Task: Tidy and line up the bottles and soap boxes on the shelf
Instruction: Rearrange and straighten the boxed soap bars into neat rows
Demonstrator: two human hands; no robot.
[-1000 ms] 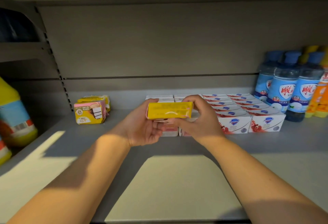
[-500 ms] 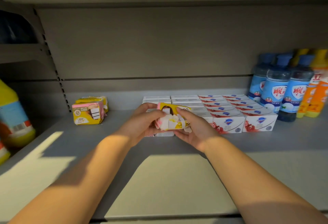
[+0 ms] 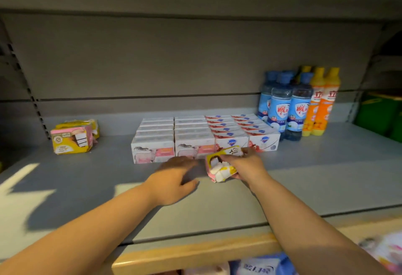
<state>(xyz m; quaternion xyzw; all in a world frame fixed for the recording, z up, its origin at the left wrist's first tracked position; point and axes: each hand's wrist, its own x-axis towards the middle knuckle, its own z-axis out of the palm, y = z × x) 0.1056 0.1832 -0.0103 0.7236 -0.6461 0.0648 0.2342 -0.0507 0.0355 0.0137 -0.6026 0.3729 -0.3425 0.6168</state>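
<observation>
Right hand (image 3: 243, 164) grips yellow soap box (image 3: 219, 166) above shelf (image 3: 326, 176); left hand (image 3: 174, 179) open, holding nothing.

With the soap pack (image 3: 220, 166) in the right hand (image 3: 245, 163) as clock centre: rows of soap boxes (image 3: 195, 135) wall off 10 to 1 o'clock, blue bottles (image 3: 282, 109) and orange bottles (image 3: 324, 105) 2 o'clock. The left hand (image 3: 174, 179) sits near at 9. The shelf (image 3: 326, 176) lies bare from 3 to 8; far at 10, beyond a bare lane, stand yellow-pink packs (image 3: 72, 139).
</observation>
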